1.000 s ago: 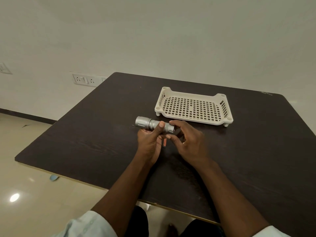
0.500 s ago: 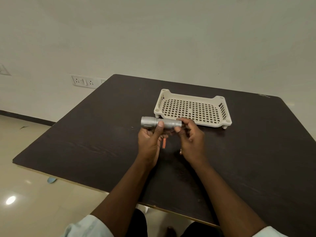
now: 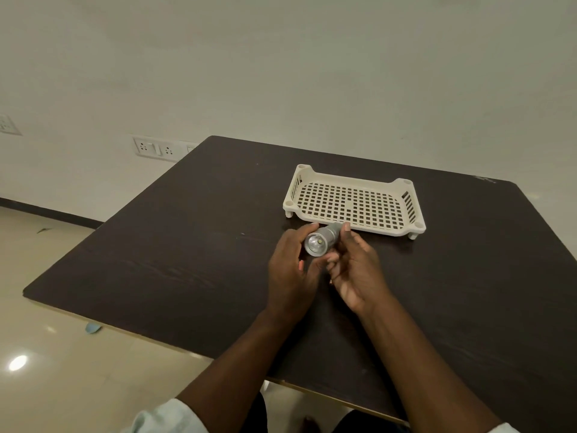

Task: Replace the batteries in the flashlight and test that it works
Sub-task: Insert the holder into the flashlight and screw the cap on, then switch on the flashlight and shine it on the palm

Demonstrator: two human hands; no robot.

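1. Silver metal flashlight [image 3: 321, 240], centre of the frame, held above the dark table [image 3: 187, 245], lens turned toward the camera; a small bright spot shows in the reflector, though whether the lamp is lit cannot be told.
2. Left hand [image 3: 288, 270]: fingers curled round the head end, gripping it. A small orange item [image 3: 300, 265] shows at this hand; what it is cannot be told.
3. Right hand [image 3: 356, 270]: fingers curled about the rear barrel, thumb tip at the tail.
4. Judged step: the test stage. Next move calls for pressing the switch and confirming a beam.
5. Cream perforated tray [image 3: 412, 210] stands just beyond the hands.
6. Writing: none legible on flashlight or tray. Socket plates [image 3: 154, 149], upper left, unmarked.
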